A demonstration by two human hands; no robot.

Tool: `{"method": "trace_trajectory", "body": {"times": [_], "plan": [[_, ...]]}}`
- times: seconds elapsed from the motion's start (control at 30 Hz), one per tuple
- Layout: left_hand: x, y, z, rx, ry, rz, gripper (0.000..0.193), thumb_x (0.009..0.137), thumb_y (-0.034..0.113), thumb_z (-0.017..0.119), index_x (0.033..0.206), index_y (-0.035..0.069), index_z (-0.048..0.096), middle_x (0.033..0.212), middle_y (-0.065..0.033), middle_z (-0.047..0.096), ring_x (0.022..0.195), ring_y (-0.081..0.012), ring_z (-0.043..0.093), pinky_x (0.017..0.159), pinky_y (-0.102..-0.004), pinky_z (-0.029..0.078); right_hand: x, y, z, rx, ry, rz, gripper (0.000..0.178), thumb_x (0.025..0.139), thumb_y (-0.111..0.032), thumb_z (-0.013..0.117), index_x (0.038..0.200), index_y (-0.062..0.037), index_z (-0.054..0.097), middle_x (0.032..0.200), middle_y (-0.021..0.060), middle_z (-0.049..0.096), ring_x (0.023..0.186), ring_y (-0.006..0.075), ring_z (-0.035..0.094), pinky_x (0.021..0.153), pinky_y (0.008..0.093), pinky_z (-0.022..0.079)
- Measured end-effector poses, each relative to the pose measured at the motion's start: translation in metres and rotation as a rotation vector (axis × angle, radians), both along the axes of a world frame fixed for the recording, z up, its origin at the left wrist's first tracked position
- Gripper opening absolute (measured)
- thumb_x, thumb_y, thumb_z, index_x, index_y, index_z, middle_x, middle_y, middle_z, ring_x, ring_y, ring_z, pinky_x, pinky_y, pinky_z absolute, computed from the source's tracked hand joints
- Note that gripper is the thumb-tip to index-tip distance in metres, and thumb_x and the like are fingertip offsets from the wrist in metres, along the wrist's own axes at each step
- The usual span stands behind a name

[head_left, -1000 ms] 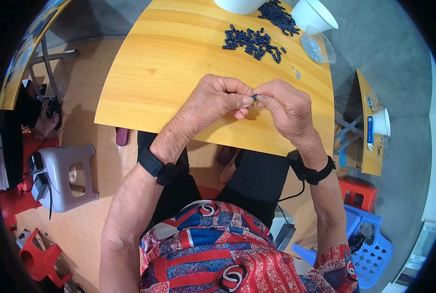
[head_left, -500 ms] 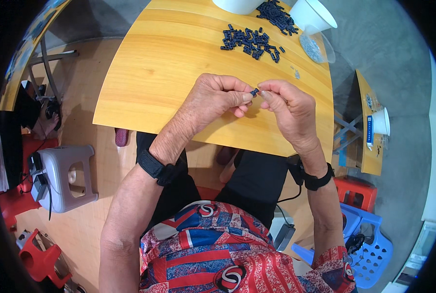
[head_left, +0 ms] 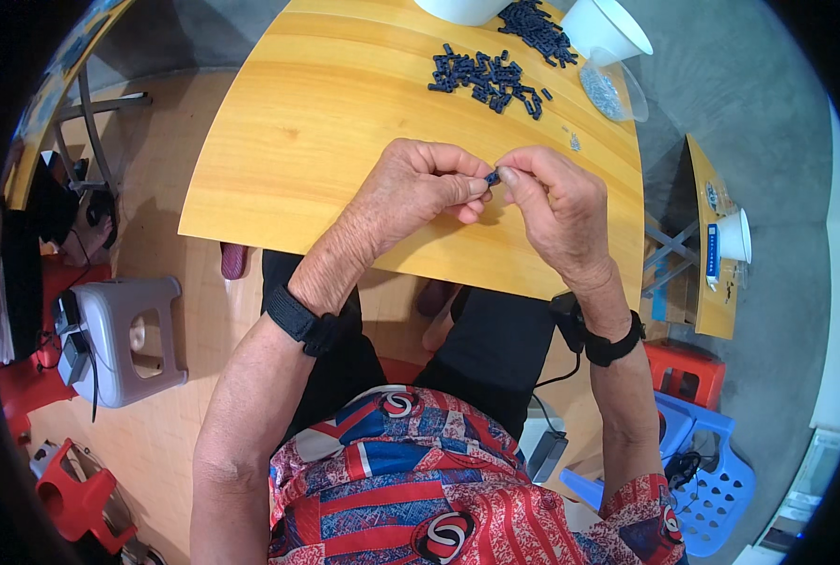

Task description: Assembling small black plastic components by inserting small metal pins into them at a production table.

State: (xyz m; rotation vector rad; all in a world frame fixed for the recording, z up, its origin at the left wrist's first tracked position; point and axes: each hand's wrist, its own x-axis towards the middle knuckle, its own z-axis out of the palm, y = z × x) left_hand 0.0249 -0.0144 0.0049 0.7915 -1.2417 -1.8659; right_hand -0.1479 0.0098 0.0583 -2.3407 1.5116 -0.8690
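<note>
Over the near half of the table, my left hand (head_left: 425, 184) pinches a small black plastic piece (head_left: 492, 178) between thumb and index finger. My right hand (head_left: 561, 207) is closed at the other end of that piece, thumb and fingertip pressed against it. Whether a tiny metal part sits between the right fingertips is hidden. Beyond my hands lies a loose pile of similar black pieces (head_left: 481, 77), with a second, denser pile (head_left: 539, 32) behind it. A few tiny silvery bits (head_left: 574, 142) lie to the right.
The wooden table (head_left: 279, 141) carries a white tub (head_left: 606, 30), another white tub (head_left: 462, 8) and a clear plastic dish (head_left: 604, 92) of small silvery parts. A grey stool (head_left: 128, 339) stands left; a red stool (head_left: 688, 372) and blue chair (head_left: 712, 471) stand right.
My right fingertips have closed in on the end of the black piece, covering more of it. My left hand has hardly moved.
</note>
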Motion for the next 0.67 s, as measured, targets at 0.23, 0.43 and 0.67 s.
{"method": "trace_trajectory", "body": {"times": [0.23, 0.43, 0.67], "plan": [[0.0, 0.0, 0.0, 0.013, -0.003, 0.003, 0.014, 0.087, 0.009, 0.06, 0.096, -0.001, 0.065, 0.076, -0.0052, 0.064, 0.068, -0.0088, 0.061, 0.068, -0.0217, 0.052, 0.002, -0.002, -0.001, 0.007, -0.081, 0.007, 0.005, 0.078, -0.004, 0.058, 0.082, -0.0017, 0.061, 0.075, 0.0119, 0.063, 0.067, 0.0263, 0.063, 0.059, 0.0325, 0.049], [-0.001, 0.0, 0.0, 0.019, 0.012, -0.011, 0.014, 0.086, 0.007, 0.06, 0.095, -0.003, 0.064, 0.076, -0.0056, 0.064, 0.067, -0.0085, 0.06, 0.066, -0.0216, 0.052, -0.002, -0.002, -0.003, 0.023, 0.001, 0.028, 0.006, 0.078, -0.003, 0.057, 0.083, -0.0027, 0.061, 0.076, 0.0117, 0.063, 0.068, 0.027, 0.063, 0.059, 0.0334, 0.049], [-0.001, -0.001, -0.004, 0.005, 0.041, -0.009, 0.015, 0.086, 0.006, 0.06, 0.097, -0.004, 0.063, 0.077, -0.0062, 0.064, 0.066, -0.0087, 0.06, 0.065, -0.0218, 0.052, 0.002, 0.003, -0.01, -0.085, 0.13, 0.001, 0.01, 0.08, -0.006, 0.059, 0.09, -0.0056, 0.059, 0.081, 0.0121, 0.062, 0.07, 0.0288, 0.063, 0.06, 0.0347, 0.05]]}}
